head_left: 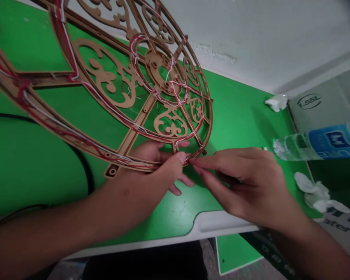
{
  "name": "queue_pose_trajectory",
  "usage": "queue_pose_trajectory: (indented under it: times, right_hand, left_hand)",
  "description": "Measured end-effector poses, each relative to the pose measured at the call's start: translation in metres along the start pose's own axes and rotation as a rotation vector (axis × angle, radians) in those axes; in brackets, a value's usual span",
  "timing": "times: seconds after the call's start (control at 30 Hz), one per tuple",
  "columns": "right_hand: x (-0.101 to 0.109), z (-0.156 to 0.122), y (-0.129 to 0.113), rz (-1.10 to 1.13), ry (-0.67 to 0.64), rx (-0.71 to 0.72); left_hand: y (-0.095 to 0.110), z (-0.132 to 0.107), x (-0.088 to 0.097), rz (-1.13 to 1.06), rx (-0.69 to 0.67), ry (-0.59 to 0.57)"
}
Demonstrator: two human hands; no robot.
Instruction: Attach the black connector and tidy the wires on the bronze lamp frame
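Note:
A large round brown frame with scroll-shaped cut-outs stands tilted over the green table, its rings and spokes lined with channels. Red and white wires run along those channels and around the central hub. Gripping the lower rim, my left hand has its thumb on top and its fingers beneath. Just to the right, the thumb and forefinger of my right hand are pinched together at the rim's outer channel, by the wires. What sits between those two fingertips is too small to make out.
A water bottle with a blue label lies at the right, near printed cartons. Crumpled white tissues are on the right side of the green table. A black cable passes under the frame at left. A pale wall rises behind.

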State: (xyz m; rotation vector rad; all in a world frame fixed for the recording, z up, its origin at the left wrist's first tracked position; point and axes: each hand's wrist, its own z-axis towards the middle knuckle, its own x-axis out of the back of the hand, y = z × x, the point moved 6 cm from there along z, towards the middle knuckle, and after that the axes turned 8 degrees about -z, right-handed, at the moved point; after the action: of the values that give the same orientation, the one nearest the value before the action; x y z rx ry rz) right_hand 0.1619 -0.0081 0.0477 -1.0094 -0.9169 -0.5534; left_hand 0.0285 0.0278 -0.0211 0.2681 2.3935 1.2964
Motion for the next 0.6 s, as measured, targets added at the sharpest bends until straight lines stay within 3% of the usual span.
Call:
queue_pose_trajectory:
  times: [0.37, 0.6]
  right_hand:
    - [-0.005, 0.002, -0.004, 0.093, 0.032, 0.010]
    - [0.012, 0.002, 0.002, 0.082, 0.198, -0.096]
  left_hand:
    - [-0.001, 0.001, 0.000, -0.076, -0.003, -0.050]
    - [-0.003, 0.001, -0.001, -0.082, 0.034, -0.099]
